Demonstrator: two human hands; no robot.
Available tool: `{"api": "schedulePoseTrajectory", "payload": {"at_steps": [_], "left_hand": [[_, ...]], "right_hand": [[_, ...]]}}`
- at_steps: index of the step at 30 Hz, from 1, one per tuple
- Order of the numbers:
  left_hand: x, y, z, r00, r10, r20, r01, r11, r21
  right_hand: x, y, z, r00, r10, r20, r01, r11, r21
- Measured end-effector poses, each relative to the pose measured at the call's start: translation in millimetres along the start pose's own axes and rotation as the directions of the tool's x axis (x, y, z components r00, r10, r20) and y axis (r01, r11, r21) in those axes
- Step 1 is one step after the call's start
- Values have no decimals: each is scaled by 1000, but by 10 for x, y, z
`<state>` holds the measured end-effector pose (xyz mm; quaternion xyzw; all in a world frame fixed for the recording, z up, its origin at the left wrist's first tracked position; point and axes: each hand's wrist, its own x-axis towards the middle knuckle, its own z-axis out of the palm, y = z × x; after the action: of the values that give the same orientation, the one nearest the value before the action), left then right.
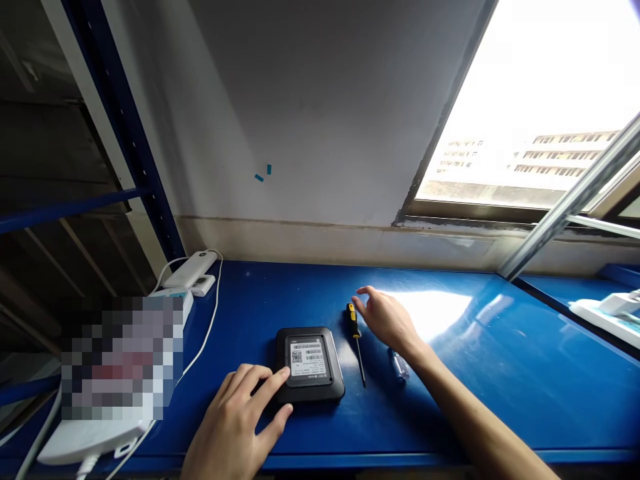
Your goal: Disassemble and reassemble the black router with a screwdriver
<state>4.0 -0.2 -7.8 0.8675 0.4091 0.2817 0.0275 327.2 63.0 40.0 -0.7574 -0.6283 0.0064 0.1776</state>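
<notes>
A flat black box-shaped device (330, 363) with a white printed label (309, 360) lies on the blue tabletop. My left hand (240, 410) rests at its left edge, fingers spread, the index fingertip touching its top. To the right of the device lies a screwdriver (354, 327) with a black and yellow handle, its thin shaft toward me. Beside that handle is my right hand (383, 320), thumb and index finger apart, with nothing seen in it. A clear plastic piece with a handle-like shape (399, 367) lies below my right wrist, partly covered by it.
On the left a white power strip (100, 437) stands by a pixelated patch, with a white cable (216, 313) running back to white adapters (193, 270). A metal post (565, 207) rises at the right, near another white plug block (617, 313). A wall bounds the back.
</notes>
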Motion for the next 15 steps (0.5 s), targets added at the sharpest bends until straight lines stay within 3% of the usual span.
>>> {"api": "schedulePoseTrajectory", "payload": {"at_steps": [4, 7, 9, 11, 15], "left_hand": [[23, -3, -1, 1000, 15, -15, -15, 1000, 7], [31, -5, -1, 997, 58, -58, -58, 998, 5], [30, -7, 2, 993, 79, -90, -79, 997, 6], [25, -10, 7, 991, 84, -108, -84, 996, 8], [15, -14, 8, 990, 82, -116, -82, 997, 3]], "right_hand": [[-25, 215, -251, 998, 54, -43, -54, 998, -11], [-238, 394, -390, 993, -80, 86, 78, 997, 26], [-436, 496, -448, 960, -223, 172, 219, 975, 41], [-625, 582, -470, 921, -354, 163, 355, 935, 20], [-860, 730, -402, 777, -605, 174, 620, 784, -39]]}}
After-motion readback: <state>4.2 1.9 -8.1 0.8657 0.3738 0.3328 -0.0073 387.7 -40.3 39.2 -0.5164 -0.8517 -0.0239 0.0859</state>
